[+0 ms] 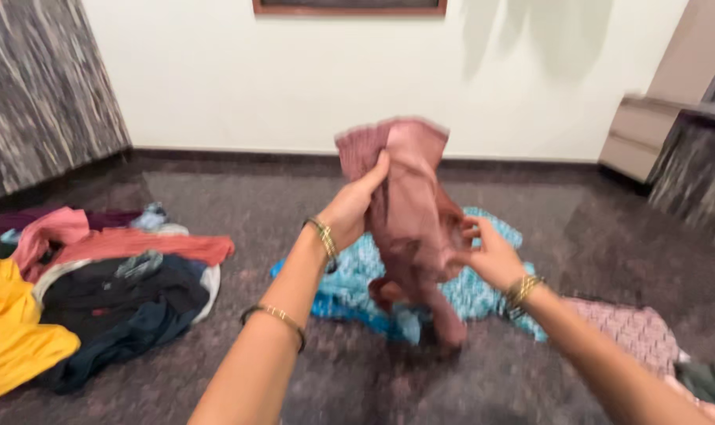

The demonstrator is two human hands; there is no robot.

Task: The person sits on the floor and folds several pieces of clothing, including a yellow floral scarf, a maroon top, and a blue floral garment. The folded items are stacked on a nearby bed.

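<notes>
At lower left of the frame a pile of clothes [98, 291] lies unsorted on the floor [373, 386]. At centre, the left hand [353, 206] pinches the dusty-pink garment [409, 205] near its top edge; the right hand [490, 256] clasps its side lower down, so it hangs above a turquoise cloth [350, 287], apparently not yet folded.

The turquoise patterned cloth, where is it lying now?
In the head view, the turquoise patterned cloth lies on the dark floor at centre, behind the pink garment that both hands hold up, right of the clothes pile.
</notes>
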